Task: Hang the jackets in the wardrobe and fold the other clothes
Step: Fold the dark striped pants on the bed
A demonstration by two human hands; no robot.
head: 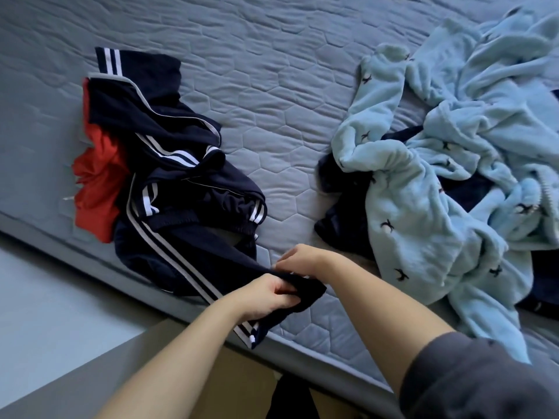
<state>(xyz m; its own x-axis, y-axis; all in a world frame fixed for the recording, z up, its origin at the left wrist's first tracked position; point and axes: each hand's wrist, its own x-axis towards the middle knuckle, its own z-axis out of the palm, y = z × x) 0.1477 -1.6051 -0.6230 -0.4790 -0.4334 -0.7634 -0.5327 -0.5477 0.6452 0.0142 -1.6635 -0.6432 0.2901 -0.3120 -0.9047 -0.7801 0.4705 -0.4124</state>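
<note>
Navy tracksuit cloth (169, 182) with three white stripes lies heaped on the near left part of the quilted mattress (272, 86). One long striped end is drawn out to the bed's near edge, where I have it. My left hand (267, 293) is curled round that end, thumb over the bunched fabric. My right hand (302, 258) is bent down onto the same fold just beyond it, pinching it as far as I can see.

I judge it light, limp and rather slick, the sort of knit that slides off itself and keeps no crease unless pressed flat. It is not fragile, but it will trail and twist if lifted by one point. The better holds are the gathered elastic hem in the middle of the heap and the end I grip now, with the stripes as a guide for lining up the edges. I cannot tell whether this end is a sleeve or a leg.

A red garment (96, 176) lies under the heap's left side. A pale blue fleece (438, 192) with small dark bird shapes is crumpled to the right, well apart, and looks thick and bulky.

I see no logo, label or readable writing.
</note>
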